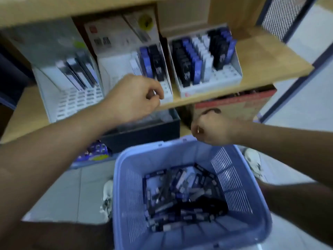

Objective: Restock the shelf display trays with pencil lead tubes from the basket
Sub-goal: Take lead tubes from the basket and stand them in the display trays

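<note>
The shelf trays (232, 76) stand part-filled with pencil lead tubes (196, 67), front slots empty; the basket (122, 165) below holds many more (restocking looks partway). The left hand (133, 98) curls at the middle tray (166, 98), the right hand (210, 129) above the basket; whether either grips a tube is unclear.

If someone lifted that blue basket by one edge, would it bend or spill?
Probably flexes a little: the basket has slotted plastic walls. Likely light, since the lead tubes only cover its bottom. Tilted, they would probably slide together, lying loose.

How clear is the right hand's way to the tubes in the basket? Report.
Likely yes: the right hand sits above the far rim of the basket; its top is open, nothing covers the tubes.
</note>
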`<state>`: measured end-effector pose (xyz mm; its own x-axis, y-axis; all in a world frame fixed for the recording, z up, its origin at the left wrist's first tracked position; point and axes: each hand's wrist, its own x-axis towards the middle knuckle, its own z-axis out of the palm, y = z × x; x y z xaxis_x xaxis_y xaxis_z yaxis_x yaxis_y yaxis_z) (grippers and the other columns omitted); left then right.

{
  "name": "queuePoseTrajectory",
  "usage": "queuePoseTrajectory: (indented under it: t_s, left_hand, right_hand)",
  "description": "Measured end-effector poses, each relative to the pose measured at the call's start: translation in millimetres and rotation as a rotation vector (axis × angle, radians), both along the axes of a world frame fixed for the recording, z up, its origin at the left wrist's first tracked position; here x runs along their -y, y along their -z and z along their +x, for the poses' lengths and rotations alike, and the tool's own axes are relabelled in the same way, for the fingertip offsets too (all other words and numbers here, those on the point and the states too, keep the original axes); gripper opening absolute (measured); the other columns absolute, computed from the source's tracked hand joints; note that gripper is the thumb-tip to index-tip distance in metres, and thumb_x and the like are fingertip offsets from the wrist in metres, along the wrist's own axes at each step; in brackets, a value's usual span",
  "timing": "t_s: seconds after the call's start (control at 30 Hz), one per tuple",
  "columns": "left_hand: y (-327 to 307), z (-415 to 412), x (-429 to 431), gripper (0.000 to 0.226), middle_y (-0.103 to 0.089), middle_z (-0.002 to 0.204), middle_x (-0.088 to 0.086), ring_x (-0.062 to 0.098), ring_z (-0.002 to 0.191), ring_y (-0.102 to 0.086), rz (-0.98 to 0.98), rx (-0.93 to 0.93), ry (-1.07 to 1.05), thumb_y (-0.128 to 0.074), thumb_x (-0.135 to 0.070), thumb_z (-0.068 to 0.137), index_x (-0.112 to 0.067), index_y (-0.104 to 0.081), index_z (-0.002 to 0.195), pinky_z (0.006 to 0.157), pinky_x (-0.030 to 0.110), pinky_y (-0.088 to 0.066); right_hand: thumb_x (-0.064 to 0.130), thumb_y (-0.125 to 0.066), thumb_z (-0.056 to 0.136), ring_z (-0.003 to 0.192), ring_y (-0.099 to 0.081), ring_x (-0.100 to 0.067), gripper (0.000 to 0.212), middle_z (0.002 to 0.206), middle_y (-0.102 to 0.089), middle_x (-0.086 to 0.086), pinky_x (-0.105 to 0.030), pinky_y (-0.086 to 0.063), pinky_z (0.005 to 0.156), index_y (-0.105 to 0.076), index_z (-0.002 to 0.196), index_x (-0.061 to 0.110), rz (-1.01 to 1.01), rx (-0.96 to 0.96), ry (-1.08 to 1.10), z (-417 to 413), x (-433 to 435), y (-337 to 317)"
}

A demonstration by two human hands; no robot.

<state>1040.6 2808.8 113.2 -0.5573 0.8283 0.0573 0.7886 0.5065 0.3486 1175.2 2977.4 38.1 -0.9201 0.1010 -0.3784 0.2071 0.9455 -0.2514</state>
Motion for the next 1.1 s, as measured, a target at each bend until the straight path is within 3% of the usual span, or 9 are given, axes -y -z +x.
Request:
queuePoseTrajectory:
  t_s: [0.13,0.23,0.37,0.47,0.6,0.77,0.93,1.1]
  left_hand:
    - [55,29,13,0.017,-0.069,0.073,-0.004,0.010,0.067,-0.062,-0.092,0.182,-0.013,-0.055,-0.014,0.082,-0.019,-0.072,0.086,0.074,0.024,-0.049]
    - [131,50,31,0.031,-0.073,0.093,0.002,0.022,0.088,-0.065,-0.367,0.269,0.047,-0.044,-0.023,0.081,-0.017,-0.073,0.091,0.082,0.031,-0.050]
    - [231,71,62,0.028,-0.067,0.110,0.005,0.024,0.104,-0.060,-0.607,0.504,-0.048,-0.054,-0.006,0.085,-0.013,-0.067,0.109,0.084,0.027,-0.045]
    - [286,87,79,0.030,-0.061,0.117,0.010,0.030,0.108,-0.059,-0.620,0.544,-0.163,-0.061,-0.016,0.086,-0.011,-0.061,0.115,0.087,0.032,-0.048]
    - [330,100,82,0.054,-0.056,0.123,0.015,0.036,0.109,-0.055,-0.596,0.568,-0.255,-0.063,-0.033,0.087,-0.010,-0.046,0.132,0.088,0.042,-0.049]
    - [352,111,73,0.063,-0.049,0.131,0.017,0.035,0.121,-0.045,-0.508,0.594,-0.388,-0.059,-0.043,0.089,-0.007,-0.039,0.137,0.098,0.046,-0.043]
    - [358,102,64,0.052,-0.048,0.128,0.017,0.034,0.113,-0.051,-0.539,0.508,-0.411,-0.063,-0.036,0.089,-0.009,-0.045,0.129,0.089,0.041,-0.049]
    - [360,100,60,0.048,-0.049,0.124,0.014,0.031,0.115,-0.048,-0.566,0.419,-0.381,-0.063,-0.040,0.087,-0.009,-0.051,0.122,0.089,0.041,-0.048]
  right_hand:
    - [0.016,-0.053,0.092,0.103,-0.064,-0.031,0.024,0.110,-0.069,-0.014,-0.028,-0.046,0.079,-0.070,0.108,0.008,-0.051,0.247,0.118,35,6,58]
    - [0.018,-0.054,0.095,0.113,-0.059,-0.032,0.031,0.122,-0.064,-0.015,-0.030,-0.046,0.087,-0.064,0.121,0.006,-0.127,0.355,0.147,53,18,100]
    - [0.030,-0.057,0.095,0.118,-0.056,-0.031,0.041,0.131,-0.058,-0.011,-0.030,-0.044,0.091,-0.055,0.130,0.009,-0.205,0.474,0.131,74,36,167]
    - [0.029,-0.059,0.092,0.125,-0.050,-0.034,0.057,0.136,-0.052,-0.018,-0.031,-0.040,0.098,-0.039,0.142,0.010,-0.198,0.498,0.164,88,44,209]
    - [0.037,-0.059,0.089,0.134,-0.035,-0.039,0.082,0.149,-0.032,-0.021,-0.043,-0.035,0.110,-0.016,0.153,0.010,-0.110,0.416,0.144,96,47,240]
    - [0.035,-0.056,0.092,0.137,-0.031,-0.035,0.075,0.149,-0.032,-0.010,-0.049,-0.036,0.105,-0.016,0.152,0.015,0.031,0.380,0.068,102,60,262]
    - [0.019,-0.046,0.096,0.131,-0.036,-0.032,0.051,0.140,-0.040,-0.013,-0.057,-0.029,0.107,-0.029,0.144,0.011,0.062,0.444,0.042,99,67,264]
    - [0.015,-0.048,0.095,0.127,-0.039,-0.032,0.046,0.135,-0.040,-0.015,-0.046,-0.039,0.102,-0.033,0.139,0.008,0.013,0.447,-0.009,98,67,264]
